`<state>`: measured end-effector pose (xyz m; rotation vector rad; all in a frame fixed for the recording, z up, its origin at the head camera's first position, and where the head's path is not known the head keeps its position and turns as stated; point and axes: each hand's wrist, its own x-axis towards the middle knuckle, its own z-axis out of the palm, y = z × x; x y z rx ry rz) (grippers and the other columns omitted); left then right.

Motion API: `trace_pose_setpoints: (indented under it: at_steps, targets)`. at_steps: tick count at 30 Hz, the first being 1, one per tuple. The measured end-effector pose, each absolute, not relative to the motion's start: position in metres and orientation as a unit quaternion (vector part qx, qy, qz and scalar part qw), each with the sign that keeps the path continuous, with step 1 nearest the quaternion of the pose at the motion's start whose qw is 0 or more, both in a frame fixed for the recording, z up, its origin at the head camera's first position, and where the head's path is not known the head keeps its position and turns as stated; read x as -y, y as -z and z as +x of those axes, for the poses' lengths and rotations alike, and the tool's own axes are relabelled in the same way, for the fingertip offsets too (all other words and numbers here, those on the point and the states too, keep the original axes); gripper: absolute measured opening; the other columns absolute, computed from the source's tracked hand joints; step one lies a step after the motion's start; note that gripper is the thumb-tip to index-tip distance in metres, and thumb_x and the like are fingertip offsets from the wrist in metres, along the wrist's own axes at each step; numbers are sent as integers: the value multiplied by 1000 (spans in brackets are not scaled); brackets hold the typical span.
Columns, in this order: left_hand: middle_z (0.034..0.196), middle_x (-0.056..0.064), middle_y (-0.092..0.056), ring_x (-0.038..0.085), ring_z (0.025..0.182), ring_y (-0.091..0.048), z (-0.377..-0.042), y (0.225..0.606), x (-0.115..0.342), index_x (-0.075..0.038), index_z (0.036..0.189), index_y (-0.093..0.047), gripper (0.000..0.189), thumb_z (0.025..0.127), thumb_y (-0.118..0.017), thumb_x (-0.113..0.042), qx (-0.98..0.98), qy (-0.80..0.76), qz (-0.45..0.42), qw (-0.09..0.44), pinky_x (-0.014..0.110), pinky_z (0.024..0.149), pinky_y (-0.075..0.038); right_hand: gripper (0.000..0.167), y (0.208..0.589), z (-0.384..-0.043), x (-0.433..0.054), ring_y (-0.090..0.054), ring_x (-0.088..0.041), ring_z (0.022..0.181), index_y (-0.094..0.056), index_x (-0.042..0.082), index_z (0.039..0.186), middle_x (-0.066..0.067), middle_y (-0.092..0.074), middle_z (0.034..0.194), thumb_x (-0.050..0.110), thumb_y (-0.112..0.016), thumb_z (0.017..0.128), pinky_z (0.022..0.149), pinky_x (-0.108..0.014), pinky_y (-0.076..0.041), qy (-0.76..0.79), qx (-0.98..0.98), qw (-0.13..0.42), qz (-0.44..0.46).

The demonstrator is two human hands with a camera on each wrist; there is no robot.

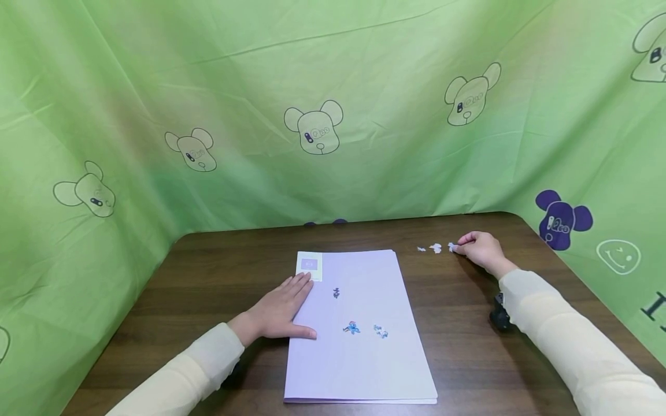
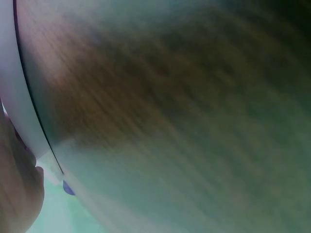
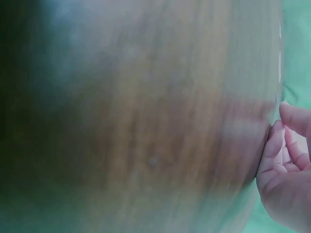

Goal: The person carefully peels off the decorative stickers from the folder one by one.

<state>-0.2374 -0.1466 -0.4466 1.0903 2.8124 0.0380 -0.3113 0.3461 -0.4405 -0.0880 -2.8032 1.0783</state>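
A pad of white paper (image 1: 364, 370) lies on the table, bearing small coloured stickers: a dark one (image 1: 336, 293), a blue one with some red (image 1: 351, 327) and a pale blue one (image 1: 381, 331). My left hand (image 1: 278, 309) rests flat on the pad's left edge, fingers straight, fingertips by a printed label (image 1: 309, 266). At the far right of the table my right hand (image 1: 483, 252) pinches a small pale sticker (image 1: 451, 247) between thumb and fingertips. Curled fingers (image 3: 274, 145) show in the right wrist view, where the sticker is hidden.
Left of the right hand, two more small pale pieces lie in a row: a larger one (image 1: 436, 248) and a tiny one (image 1: 421, 249). The brown wooden table (image 1: 208, 277) meets a green cloth (image 1: 250, 190) with bear drawings at its back and sides.
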Motion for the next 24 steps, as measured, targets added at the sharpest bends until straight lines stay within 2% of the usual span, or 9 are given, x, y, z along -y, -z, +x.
trace_pose_setpoints:
  at_steps: [9,12,18,24]
  targets:
    - [162,7,-6,20,147,-1,-237,445,147,-7,156,-15,114,77,-35,-87,-930,-15,361,63,37,117,-8,30,442,-311,-349,-55,-33,89,-61,-8,100,-20,-65,95,17,-71,86,76,-38,-41,-365,928,65,-33]
    - [162,8,-7,21,148,-2,-237,445,147,-6,156,-16,113,78,-37,-86,-929,-16,365,59,38,117,-9,31,442,-311,-349,-54,-28,85,-61,-8,102,-18,-65,94,17,-71,87,73,-34,-41,-370,927,60,-32]
    - [162,9,-7,21,148,-2,-238,446,147,-6,156,-15,113,78,-36,-86,-928,-16,366,58,38,117,-9,36,438,-311,-351,-57,-10,72,-56,-14,112,-11,-64,91,11,-69,89,63,-24,-50,-433,900,30,-21]
    - [162,9,-8,22,148,-4,-238,447,147,-5,155,-16,114,78,-36,-86,-928,-21,367,60,39,117,-10,40,432,-308,-349,-60,-4,74,-49,-18,119,-6,-65,92,6,-65,91,66,-24,-54,-496,868,8,-4]
